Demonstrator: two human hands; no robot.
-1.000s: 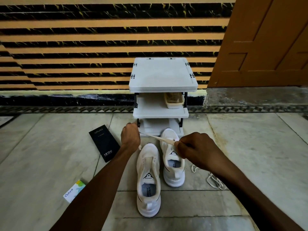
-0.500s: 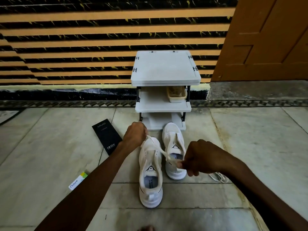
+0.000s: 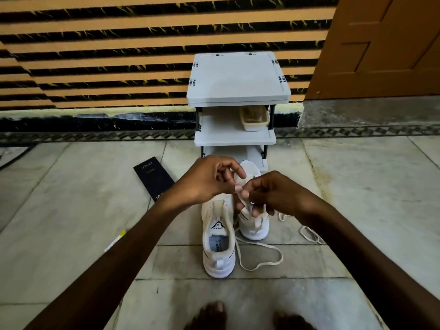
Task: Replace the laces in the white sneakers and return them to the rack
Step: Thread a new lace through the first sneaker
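- Pale stone floor tiles [image 3: 71,222] were laid below a wall striped in orange and black, and a grey three-shelf plastic rack [image 3: 238,79] was set against that wall.
- Two white lace-up sneakers were stood side by side just in front of the rack. The left sneaker [image 3: 217,246] was placed nearer, and the right sneaker [image 3: 254,225] farther, with its toe close to the lowest shelf.
- A flat cream lace [image 3: 262,262] was held above the right sneaker by both hands. It was pinched between thumb and forefinger of the left hand [image 3: 209,179], and the fingers of the right hand [image 3: 273,194] were curled round it.
- The slack was looped on the floor to the right of the left sneaker. Whether any eyelet had been threaded could not be told.
- An eyelet could well be missed or skipped, since the eyelets were hidden by the hands.
- The light sneaker might be dragged or tipped if the slack were snagged under a heel during a pull.
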